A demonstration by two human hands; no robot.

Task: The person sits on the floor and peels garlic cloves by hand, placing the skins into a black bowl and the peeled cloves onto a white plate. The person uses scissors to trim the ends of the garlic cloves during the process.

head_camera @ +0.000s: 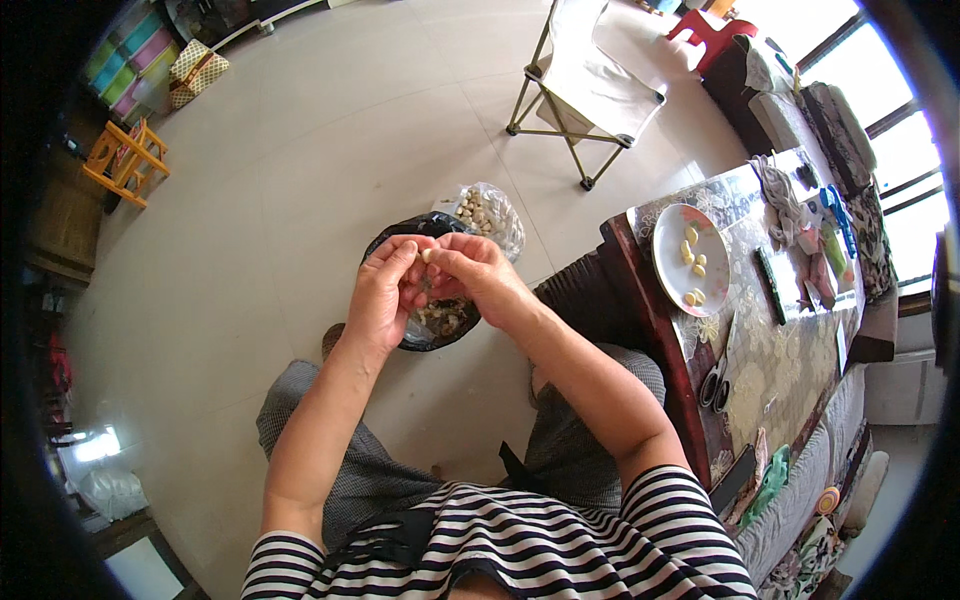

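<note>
A small pale garlic clove (427, 256) is pinched between the fingertips of my left hand (385, 289) and my right hand (474, 271), which meet above a bin lined with a black plastic bag (424, 223). Garlic skins (448, 315) lie inside the bin. Just beyond it, a clear plastic bag (511, 228) holds many unpeeled garlic cloves (474, 212). On the table to my right, a white oval plate (670, 262) carries several peeled cloves (688, 252).
Scissors with dark handles (716, 382) lie on the covered table (757, 375), near a cucumber (770, 285) and a bundle of cloth (780, 196). A folding chair (592, 75) stands ahead on the tiled floor. A small wooden stool (124, 161) is at the far left.
</note>
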